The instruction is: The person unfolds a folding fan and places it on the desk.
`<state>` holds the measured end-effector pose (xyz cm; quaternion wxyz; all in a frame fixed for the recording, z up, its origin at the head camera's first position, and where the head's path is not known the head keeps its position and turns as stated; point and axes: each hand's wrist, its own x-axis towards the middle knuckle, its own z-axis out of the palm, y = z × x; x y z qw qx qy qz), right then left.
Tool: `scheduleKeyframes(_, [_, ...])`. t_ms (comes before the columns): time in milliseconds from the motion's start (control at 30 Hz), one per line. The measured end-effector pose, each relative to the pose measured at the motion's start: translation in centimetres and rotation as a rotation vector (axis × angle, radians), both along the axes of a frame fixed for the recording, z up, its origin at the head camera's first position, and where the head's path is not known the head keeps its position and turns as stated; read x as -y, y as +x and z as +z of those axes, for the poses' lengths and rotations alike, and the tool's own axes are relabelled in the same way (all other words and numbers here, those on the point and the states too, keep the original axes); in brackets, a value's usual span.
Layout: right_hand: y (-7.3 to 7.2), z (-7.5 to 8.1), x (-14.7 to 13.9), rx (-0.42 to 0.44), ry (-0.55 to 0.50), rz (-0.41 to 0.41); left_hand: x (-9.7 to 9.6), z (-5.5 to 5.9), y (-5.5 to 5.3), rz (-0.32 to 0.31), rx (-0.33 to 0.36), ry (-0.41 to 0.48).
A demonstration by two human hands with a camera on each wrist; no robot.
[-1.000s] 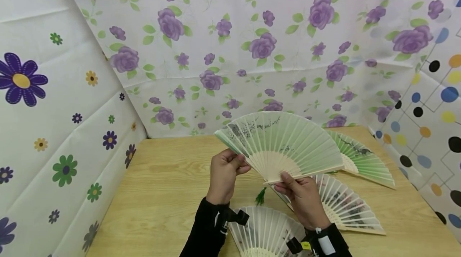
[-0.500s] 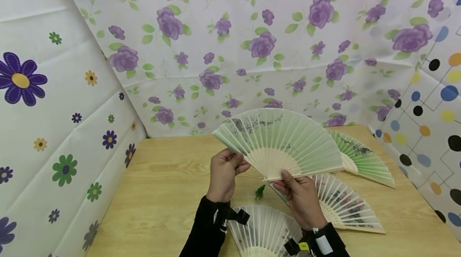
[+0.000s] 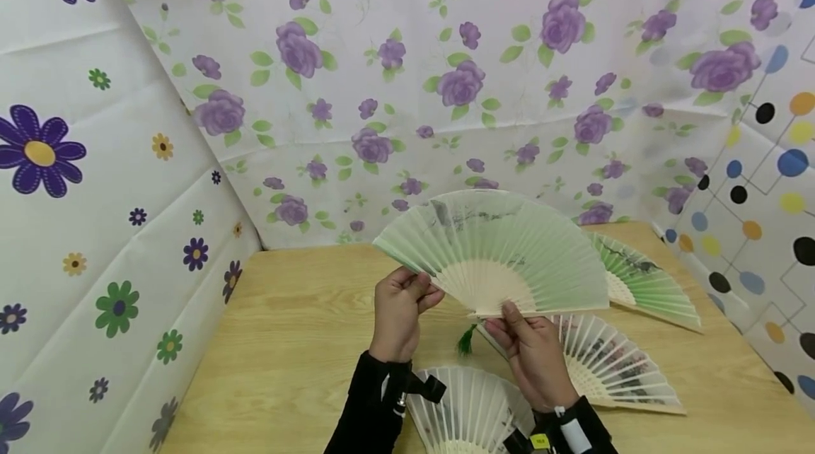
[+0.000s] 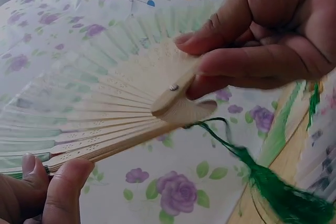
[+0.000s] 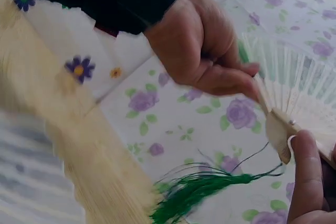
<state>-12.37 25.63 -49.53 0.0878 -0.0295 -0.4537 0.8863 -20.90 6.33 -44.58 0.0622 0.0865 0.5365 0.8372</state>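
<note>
A pale green folding fan (image 3: 503, 242), spread wide with a dark branch print, is held up above the table between both hands. My left hand (image 3: 397, 316) pinches its left outer rib with thumb and fingers. Near the pivot, my right hand (image 3: 538, 351) grips the right outer rib, thumb on the front. In the left wrist view, the metal pivot pin (image 4: 174, 87) shows close to the right fingers. A green tassel (image 4: 286, 195) dangles on a cord from the fan's base.
On the wooden table (image 3: 286, 327) lie three other spread fans: a brighter green fan (image 3: 649, 277) at the back right, a white flowered fan (image 3: 614, 362) behind the right hand, and a white fan (image 3: 471, 408) at the front. Patterned cloths (image 3: 356, 86) surround the table.
The held fan has tilted slightly, its top edge a little higher and its print fainter. The green tassel has swung. Both hands keep their hold.
</note>
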Motion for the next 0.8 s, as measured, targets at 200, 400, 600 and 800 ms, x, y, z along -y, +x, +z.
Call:
scheduleKeyframes(200, [0.0, 0.0, 0.1, 0.005, -0.060, -0.016, -0.2, 0.0, 0.0, 0.009, 0.006, 0.022])
scheduleKeyframes(400, [-0.2, 0.2, 0.1, 0.027, -0.105, -0.044, -0.4, -0.2, 0.0, 0.003, 0.008, 0.054])
scheduleKeyframes(600, [-0.1, 0.4, 0.2, 0.053, -0.152, -0.056, -0.8, -0.6, 0.0, 0.023, 0.049, 0.097])
scheduleKeyframes(800, [0.1, 0.5, 0.3, 0.060, -0.186, -0.096, -1.4, -0.9, 0.2, 0.057, 0.077, 0.121])
